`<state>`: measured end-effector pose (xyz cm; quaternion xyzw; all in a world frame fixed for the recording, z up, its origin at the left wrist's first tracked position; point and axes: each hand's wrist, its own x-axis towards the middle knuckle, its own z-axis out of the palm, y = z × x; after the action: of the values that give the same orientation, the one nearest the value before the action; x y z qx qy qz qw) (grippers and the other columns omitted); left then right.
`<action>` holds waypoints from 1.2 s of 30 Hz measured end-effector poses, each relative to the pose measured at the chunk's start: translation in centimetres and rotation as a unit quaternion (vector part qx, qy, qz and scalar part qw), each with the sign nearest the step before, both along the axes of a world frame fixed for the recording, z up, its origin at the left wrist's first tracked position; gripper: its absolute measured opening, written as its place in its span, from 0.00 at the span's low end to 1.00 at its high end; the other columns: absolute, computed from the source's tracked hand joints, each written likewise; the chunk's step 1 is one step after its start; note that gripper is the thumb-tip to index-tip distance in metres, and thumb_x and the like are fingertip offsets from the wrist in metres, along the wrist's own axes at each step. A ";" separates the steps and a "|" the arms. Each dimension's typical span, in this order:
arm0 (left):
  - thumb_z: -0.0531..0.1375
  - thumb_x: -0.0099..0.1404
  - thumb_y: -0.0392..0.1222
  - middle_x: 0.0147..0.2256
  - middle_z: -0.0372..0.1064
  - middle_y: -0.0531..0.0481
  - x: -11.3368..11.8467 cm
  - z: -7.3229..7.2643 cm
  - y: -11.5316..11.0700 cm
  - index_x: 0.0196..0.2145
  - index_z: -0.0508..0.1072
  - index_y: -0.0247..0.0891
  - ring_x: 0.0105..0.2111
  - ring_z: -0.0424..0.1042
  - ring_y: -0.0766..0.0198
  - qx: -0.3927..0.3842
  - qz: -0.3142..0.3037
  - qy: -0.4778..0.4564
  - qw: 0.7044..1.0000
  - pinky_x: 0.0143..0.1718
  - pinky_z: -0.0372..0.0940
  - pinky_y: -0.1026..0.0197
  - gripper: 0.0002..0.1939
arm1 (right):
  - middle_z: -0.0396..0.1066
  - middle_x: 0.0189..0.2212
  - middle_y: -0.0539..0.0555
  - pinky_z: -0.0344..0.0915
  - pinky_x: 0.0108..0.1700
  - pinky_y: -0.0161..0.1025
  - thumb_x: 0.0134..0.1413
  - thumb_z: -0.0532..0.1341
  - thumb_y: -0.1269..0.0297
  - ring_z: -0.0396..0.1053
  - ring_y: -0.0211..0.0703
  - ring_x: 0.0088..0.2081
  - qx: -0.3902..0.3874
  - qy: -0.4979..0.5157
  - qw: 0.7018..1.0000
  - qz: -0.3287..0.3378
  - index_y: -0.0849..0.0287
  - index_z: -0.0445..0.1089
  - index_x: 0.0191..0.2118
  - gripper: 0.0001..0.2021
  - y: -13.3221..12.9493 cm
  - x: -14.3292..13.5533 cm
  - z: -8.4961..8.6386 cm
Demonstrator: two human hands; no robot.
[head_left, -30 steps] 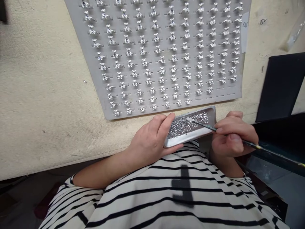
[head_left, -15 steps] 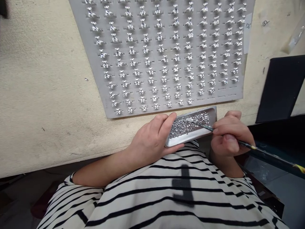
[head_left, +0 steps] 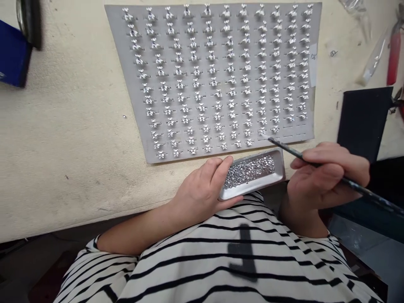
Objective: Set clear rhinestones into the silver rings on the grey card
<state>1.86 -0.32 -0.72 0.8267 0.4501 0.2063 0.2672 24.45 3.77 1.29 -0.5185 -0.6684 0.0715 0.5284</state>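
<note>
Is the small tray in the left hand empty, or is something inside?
The tray is not empty: shiny stones cover much of its floor.

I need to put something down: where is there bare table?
Left of the card, below the blue object: wide table, only a shiny bit and specks. Crowded: right of the card (plastic, red handle, dark pad) and below it (tray, left hand, right hand).
</note>
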 end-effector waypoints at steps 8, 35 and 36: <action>0.64 0.66 0.58 0.48 0.69 0.35 0.1 -0.1 -0.1 0.65 0.54 0.30 0.45 0.74 0.51 0.005 0.001 -0.008 1.000 0.36 0.76 0.53 0.41 | 0.68 0.25 0.46 0.65 0.39 0.44 0.65 0.56 0.61 0.68 0.37 0.28 -0.043 -0.090 0.995 -0.018 0.50 0.73 0.41 0.08 1.7 -0.6 -0.7; 0.65 0.65 0.58 0.47 0.70 0.34 0.1 -0.1 0.0 0.61 0.59 0.25 0.43 0.75 0.52 0.028 -0.001 -0.002 1.000 0.35 0.76 0.54 0.40 | 0.71 0.29 0.48 0.66 0.45 0.47 0.62 0.53 0.66 0.72 0.42 0.37 -0.054 -0.138 0.989 -0.005 0.50 0.71 0.39 0.09 1.8 -0.9 -0.8; 0.65 0.65 0.59 0.47 0.70 0.34 0.1 -0.1 0.1 0.61 0.59 0.25 0.43 0.75 0.52 0.028 -0.001 -0.002 1.000 0.35 0.76 0.54 0.40 | 0.72 0.29 0.49 0.66 0.45 0.47 0.62 0.53 0.67 0.72 0.42 0.37 -0.055 -0.142 0.988 -0.002 0.50 0.71 0.39 0.09 1.9 -0.8 -0.8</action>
<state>1.95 -0.26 -0.83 0.8339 0.4426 0.2208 0.2448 23.61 5.62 0.50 -0.5526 -0.7308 0.0331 0.3992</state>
